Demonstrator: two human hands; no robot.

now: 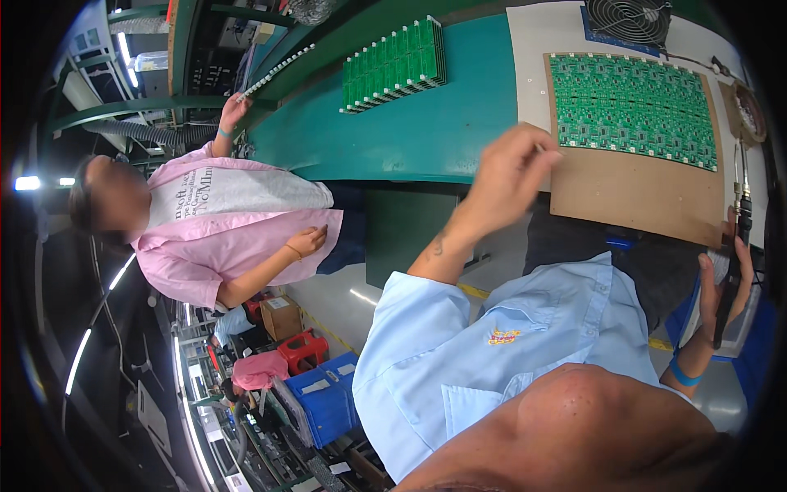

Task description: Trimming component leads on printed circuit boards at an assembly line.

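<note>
My left hand is raised at the near left corner of a brown board, its thumb and fingers pinched together. Whatever sits in the pinch is too small to make out. A green panel of circuit boards lies on the far part of that brown board, small white connectors along its edges. At the right side, my right hand is closed around a black-handled soldering tool, its thin metal end pointing away from me. A pale, bristly-looking thing shows beside that handle, partly hidden.
A stack of green circuit panels stands on the teal bench. Behind the brown board is a fan; a round tin sits at the right. A co-worker in pink holds a white-studded strip. Blue bins stand lower left.
</note>
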